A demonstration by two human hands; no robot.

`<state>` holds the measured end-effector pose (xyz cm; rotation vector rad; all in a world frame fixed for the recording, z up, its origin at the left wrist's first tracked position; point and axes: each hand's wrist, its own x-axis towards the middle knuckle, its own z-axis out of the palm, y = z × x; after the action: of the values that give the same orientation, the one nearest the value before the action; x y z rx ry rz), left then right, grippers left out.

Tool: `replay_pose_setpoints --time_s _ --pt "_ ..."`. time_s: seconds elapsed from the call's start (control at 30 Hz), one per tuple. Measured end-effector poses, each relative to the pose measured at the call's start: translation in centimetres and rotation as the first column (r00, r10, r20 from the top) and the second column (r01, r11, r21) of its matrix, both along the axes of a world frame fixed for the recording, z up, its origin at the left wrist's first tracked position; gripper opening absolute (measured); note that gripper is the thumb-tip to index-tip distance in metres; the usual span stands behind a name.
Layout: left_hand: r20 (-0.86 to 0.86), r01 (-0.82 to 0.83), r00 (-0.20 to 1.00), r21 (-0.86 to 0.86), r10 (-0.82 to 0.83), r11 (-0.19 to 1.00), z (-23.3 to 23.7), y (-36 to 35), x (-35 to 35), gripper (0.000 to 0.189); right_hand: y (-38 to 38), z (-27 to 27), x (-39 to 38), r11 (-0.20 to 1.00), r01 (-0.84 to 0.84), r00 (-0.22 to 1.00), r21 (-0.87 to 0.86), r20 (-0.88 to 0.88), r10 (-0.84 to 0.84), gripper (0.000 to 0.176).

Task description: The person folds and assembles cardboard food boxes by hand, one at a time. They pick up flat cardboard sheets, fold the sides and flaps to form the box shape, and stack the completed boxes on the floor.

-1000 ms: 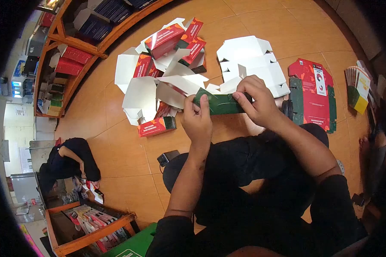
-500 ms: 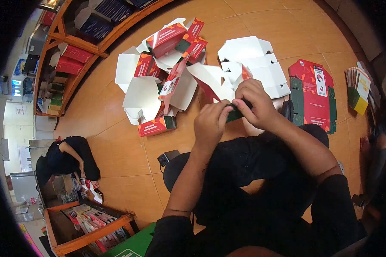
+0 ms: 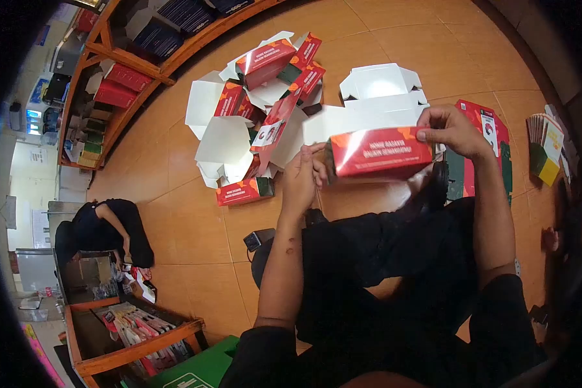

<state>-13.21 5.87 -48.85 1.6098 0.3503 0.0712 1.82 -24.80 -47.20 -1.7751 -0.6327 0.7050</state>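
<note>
A red carton box (image 3: 381,152) with white lettering is held above my lap, its printed side facing me. Its white lid flap (image 3: 362,119) stands open on the far side. My right hand (image 3: 456,129) grips the box's right end, thumb on the red face and fingers behind. At the left end, my left hand (image 3: 302,176) has its fingers loosely bent and apart, beside the box; whether they touch it is hard to tell. Several folded red and white boxes (image 3: 265,63) lie piled on the floor to the left.
Unfolded white cartons (image 3: 381,84) lie beyond the held box. A flat red and green carton (image 3: 485,139) and a yellow-and-white printed bundle (image 3: 545,149) lie to the right. A wooden shelf (image 3: 168,68) stands far left. Another person (image 3: 110,233) sits at left.
The box has turned so its red lettered side faces me. My right hand has moved right to the box's end; my left hand has let go of the dark green edge.
</note>
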Motion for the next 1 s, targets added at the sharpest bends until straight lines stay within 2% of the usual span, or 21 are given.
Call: replay_pose_setpoints --time_s 0.03,0.07,0.1,0.13,0.17,0.23,0.3,0.33,0.37,0.4,0.43,0.47,0.53,0.57,0.67,0.77,0.8,0.83,0.9,0.93,1.0 --pt "0.003 0.002 1.0 0.001 -0.002 1.0 -0.3 0.1 0.0 0.043 0.5 1.3 -0.7 0.996 0.091 0.995 0.0 0.043 -0.091 0.024" --pt "0.09 -0.102 0.992 0.17 0.087 0.98 -1.0 0.3 -0.1 0.041 1.1 2.2 -1.5 0.984 0.18 0.98 0.004 0.087 -0.18 0.02" --pt "0.191 -0.214 0.969 0.325 0.158 0.921 -1.4 0.4 -0.2 0.04 1.9 1.9 -2.0 0.983 0.184 0.979 0.008 0.09 -0.183 0.02" --pt "0.436 -0.325 0.894 0.469 0.105 0.821 -0.7 -0.4 -0.2 0.04 2.7 0.8 -2.5 0.993 0.113 0.973 0.041 0.199 -0.119 0.02" --pt "0.436 -0.318 0.895 0.47 0.096 0.823 0.1 -1.2 -0.7 0.04 3.6 0.2 -3.1 0.997 0.04 0.951 0.065 0.305 -0.058 0.019" --pt "0.31 0.052 0.911 0.566 -0.272 0.823 3.0 -3.4 -1.6 0.044 6.2 0.6 -5.4 0.999 0.038 0.966 -0.03 0.255 -0.029 0.022" --pt "0.259 0.113 0.907 0.61 -0.333 0.784 2.1 -4.7 -1.3 0.045 8.0 0.4 -7.1 0.997 0.059 0.939 0.044 0.335 -0.071 0.028" --pt "0.213 0.157 0.901 0.653 -0.379 0.741 1.5 -5.1 -1.2 0.045 8.6 -0.9 -7.0 0.997 -0.007 0.989 0.074 0.149 -0.005 0.04" --pt "0.209 0.166 0.901 0.644 -0.38 0.747 0.7 -4.6 -1.0 0.045 8.2 -1.4 -6.8 0.998 -0.003 0.99 0.064 0.141 -0.007 0.04" --pt "0.13 0.243 0.932 0.471 -0.34 0.848 -0.5 -3.2 -0.8 0.038 8.0 -1.5 -6.8 0.965 -0.037 0.98 0.261 -0.178 0.085 0.05" --pt "0.043 0.289 0.949 0.277 -0.313 0.916 -1.1 -1.9 -0.6 0.031 7.9 -1.6 -6.5 0.892 -0.001 0.863 0.451 -0.45 0.228 0.061" --pt "0.042 0.289 0.949 0.274 -0.312 0.917 -1.5 -0.5 -0.4 0.031 7.1 -1.1 -5.7 0.896 -0.212 0.877 0.39 -0.328 0.35 0.077" --pt "0.054 0.228 0.973 -0.104 -0.224 0.968 -1.4 1.2 -0.3 0.018 6.4 -1.5 -4.9 0.914 -0.363 0.932 0.179 0.065 0.357 0.049" --pt "0.055 0.222 0.975 -0.104 -0.218 0.969 -1.5 1.4 -0.4 0.018 6.2 -1.5 -4.5 0.924 -0.383 0.899 -0.001 0.227 0.373 0.037" --pt "0.072 0.274 0.961 -0.137 -0.266 0.952 0.0 0.3 -0.6 0.012 6.8 -0.4 -5.6 0.949 -0.238 0.893 -0.206 0.337 0.297 0.023" --pt "-0.149 0.351 0.926 -0.006 -0.348 0.936 0.7 -0.8 -1.1 0.013 7.0 -0.5 -6.1 0.944 -0.266 0.881 -0.193 0.349 0.319 0.022" --pt "-0.125 0.329 0.935 -0.036 -0.331 0.944 0.3 -0.5 -1.0 0.013 6.7 -0.8 -5.7 0.944 -0.266 0.883 -0.195 0.344 0.319 0.022" --pt "-0.131 0.328 0.935 -0.041 -0.331 0.944 -0.3 -0.2 -1.0 0.013 6.2 -1.2 -5.1 0.933 -0.322 0.911 -0.16 0.216 0.351 0.023" --pt "0.189 0.204 0.968 -0.226 -0.163 0.952 -0.9 0.1 -0.7 0.013 5.8 -1.8 -4.0 0.921 -0.371 0.92 -0.119 0.086 0.382 0.025" --pt "0.238 0.204 0.963 -0.326 -0.129 0.923 -0.9 -0.1 -0.7 0.013 5.7 -2.3 -3.7 0.937 -0.343 0.939 -0.066 -0.035 0.342 0.027" --pt "0.184 0.243 0.962 -0.247 -0.2 0.938 -0.2 -0.1 -1.0 0.017 5.8 -1.4 -3.6 0.945 -0.327 0.928 -0.006 -0.191 0.32 0.032"
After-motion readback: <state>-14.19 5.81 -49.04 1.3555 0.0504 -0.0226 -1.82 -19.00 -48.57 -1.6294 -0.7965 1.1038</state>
